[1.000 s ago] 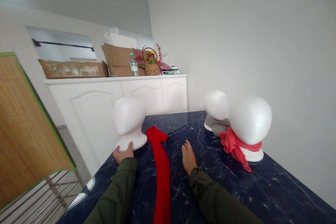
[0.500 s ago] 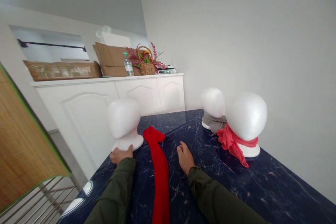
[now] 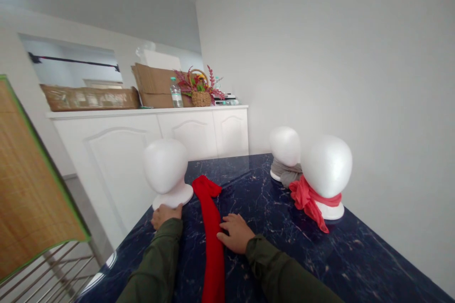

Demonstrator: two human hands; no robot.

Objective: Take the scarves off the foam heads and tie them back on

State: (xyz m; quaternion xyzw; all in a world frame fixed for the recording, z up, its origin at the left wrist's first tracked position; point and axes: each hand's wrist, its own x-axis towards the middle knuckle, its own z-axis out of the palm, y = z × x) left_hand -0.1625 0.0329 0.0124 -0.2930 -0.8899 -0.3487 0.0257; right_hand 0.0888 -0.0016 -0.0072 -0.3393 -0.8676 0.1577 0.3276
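A white foam mannequin head (image 3: 166, 165) stands on its round base (image 3: 177, 195) at the table's left side. My left hand (image 3: 167, 215) is at the near edge of that base, thumb apart from the fingers; its fingertips are partly hidden. To the right of it a long red scarf (image 3: 212, 227) lies lengthwise toward me, its far end bunched up. With fingers spread and nothing in it, my right hand (image 3: 236, 233) rests at the scarf's right edge, thumb and fingertips touching the cloth.
At the right stand two more foam heads, one with a coral scarf (image 3: 307, 199) knotted round its neck, the other with a grey scarf (image 3: 284, 169). A white cabinet (image 3: 142, 135) behind bears cardboard boxes, a bottle and a flower basket (image 3: 201, 98). A bamboo-like panel (image 3: 28, 180) is at left.
My right hand has moved left and spread its fingers, coming to the red scarf's edge. My left hand's thumb has slid slightly back from the foam head's base. The view has shifted a little.
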